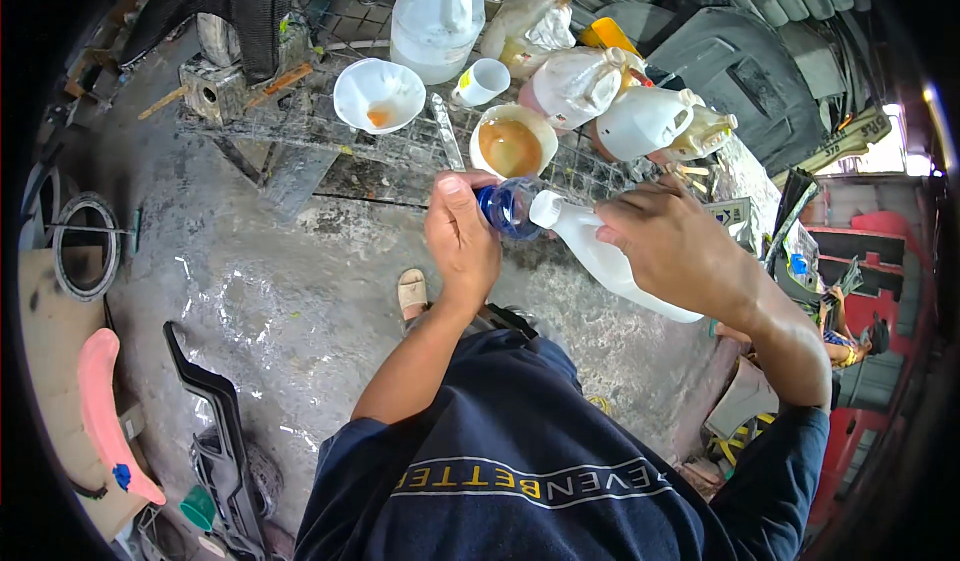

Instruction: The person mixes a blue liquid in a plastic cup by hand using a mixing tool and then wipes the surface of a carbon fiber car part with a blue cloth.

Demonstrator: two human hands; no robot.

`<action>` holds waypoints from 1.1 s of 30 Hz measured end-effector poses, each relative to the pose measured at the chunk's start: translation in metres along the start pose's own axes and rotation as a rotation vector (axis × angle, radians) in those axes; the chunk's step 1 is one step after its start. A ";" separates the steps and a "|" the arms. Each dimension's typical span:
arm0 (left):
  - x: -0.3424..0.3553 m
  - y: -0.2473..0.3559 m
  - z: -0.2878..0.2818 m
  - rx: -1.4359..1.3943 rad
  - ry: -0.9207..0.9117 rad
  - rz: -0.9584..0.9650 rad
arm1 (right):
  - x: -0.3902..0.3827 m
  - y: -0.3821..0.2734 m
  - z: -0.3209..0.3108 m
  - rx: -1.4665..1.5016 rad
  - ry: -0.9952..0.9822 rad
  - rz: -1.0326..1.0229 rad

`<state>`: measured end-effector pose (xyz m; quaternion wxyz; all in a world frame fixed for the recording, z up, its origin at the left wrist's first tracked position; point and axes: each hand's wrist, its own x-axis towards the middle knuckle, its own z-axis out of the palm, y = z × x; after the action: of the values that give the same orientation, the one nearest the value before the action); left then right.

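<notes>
My left hand (463, 236) is closed around a small clear plastic cup (521, 207) with a blue end. In my right hand (675, 241) is a translucent white bottle (603, 261), tilted so its white mouth meets the cup's opening. Whether liquid is flowing between them cannot be made out. Just beyond the cup, at the bench edge, stands a white bowl (549, 148) of amber liquid (510, 147). A flat, smeared stick (446, 131) lies beside that bowl.
The cluttered bench (330, 151) also holds a white bowl (375, 89) with orange residue, a white cup (482, 82), a large jug (435, 26) and several stained jugs (575, 89). Black moulded parts (215, 401) lie on the floor at left. Another person (850, 341) is far right.
</notes>
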<state>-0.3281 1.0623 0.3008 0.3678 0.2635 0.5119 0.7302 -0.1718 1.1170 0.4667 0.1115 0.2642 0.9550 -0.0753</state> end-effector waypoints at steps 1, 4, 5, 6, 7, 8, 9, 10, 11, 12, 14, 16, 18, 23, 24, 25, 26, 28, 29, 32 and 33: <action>0.000 -0.001 -0.002 -0.021 -0.013 0.009 | 0.002 -0.001 -0.002 0.000 -0.004 0.002; -0.002 -0.002 -0.005 -0.047 -0.036 -0.003 | 0.007 -0.005 -0.007 -0.007 -0.044 -0.004; -0.002 -0.002 -0.006 -0.048 -0.037 -0.007 | 0.008 -0.006 -0.009 -0.024 -0.069 -0.001; -0.003 -0.002 -0.007 -0.041 -0.041 0.010 | 0.009 -0.007 -0.010 -0.042 -0.092 0.001; -0.003 -0.003 -0.008 -0.035 -0.045 0.027 | 0.011 -0.008 -0.011 -0.041 -0.093 0.002; -0.003 -0.005 -0.008 -0.035 -0.045 0.026 | 0.012 -0.008 -0.011 -0.056 -0.115 0.000; -0.003 -0.008 -0.009 -0.037 -0.041 0.048 | 0.013 -0.009 -0.012 -0.071 -0.138 -0.004; -0.003 -0.011 -0.010 -0.038 -0.036 0.069 | 0.014 -0.011 -0.014 -0.071 -0.140 -0.004; -0.003 -0.013 -0.010 -0.039 -0.036 0.068 | 0.015 -0.013 -0.015 -0.084 -0.139 -0.011; -0.002 -0.014 -0.009 -0.025 -0.021 0.090 | 0.016 -0.013 -0.016 -0.098 -0.137 -0.019; -0.004 -0.012 -0.007 -0.013 -0.007 0.111 | 0.017 -0.014 -0.016 -0.087 -0.133 -0.022; -0.007 0.002 -0.006 -0.217 -0.012 -0.183 | 0.018 -0.012 -0.020 -0.088 -0.116 -0.030; -0.006 0.009 -0.004 -0.231 0.033 -0.267 | 0.016 -0.010 -0.017 -0.027 -0.131 -0.006; 0.003 0.021 0.002 -0.240 0.102 -0.434 | 0.007 0.002 0.020 0.036 0.060 0.055; 0.005 0.012 0.001 -0.278 0.062 -0.421 | 0.005 0.004 0.028 0.109 0.127 0.071; 0.008 0.009 0.001 -0.272 0.054 -0.403 | 0.004 0.007 0.037 0.185 0.194 0.088; 0.010 0.008 0.002 -0.303 0.072 -0.413 | 0.003 0.011 0.047 0.214 0.229 0.085; 0.012 0.002 0.007 -0.357 0.084 -0.427 | -0.003 0.018 0.066 0.277 0.316 0.127; 0.014 0.000 0.007 -0.349 0.068 -0.413 | -0.005 0.022 0.075 0.342 0.379 0.164; 0.018 -0.002 0.005 -0.379 0.085 -0.426 | -0.015 0.048 0.102 0.490 0.512 0.268; 0.019 -0.004 -0.002 -0.398 0.085 -0.423 | -0.019 0.057 0.111 0.564 0.549 0.310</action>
<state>-0.3403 1.0771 0.2968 0.5348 0.0427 0.4169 0.7337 -0.1065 1.1338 0.3595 -0.2139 0.4352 0.8401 -0.2429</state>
